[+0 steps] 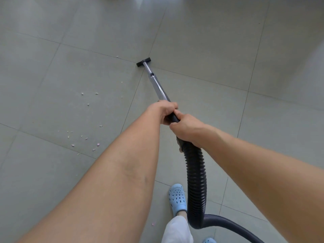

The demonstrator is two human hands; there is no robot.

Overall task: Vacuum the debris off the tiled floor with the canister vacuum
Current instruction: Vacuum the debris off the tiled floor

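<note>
Pale scattered debris flecks [84, 134] remain left of the chrome metal wand [158, 86]; I judge the task unfinished. My left hand [164, 111] and right hand [188, 131] grip its black handle; the black floor nozzle [143, 62] rests beyond them.

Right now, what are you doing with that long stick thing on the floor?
A person is vacuuming the tiled floor. The left hand and right hand both grip the handle end of the metal wand, where the ribbed black hose joins. The black nozzle sits on the floor far ahead. Small pale bits of debris lie scattered to its left, not yet picked up.
</note>
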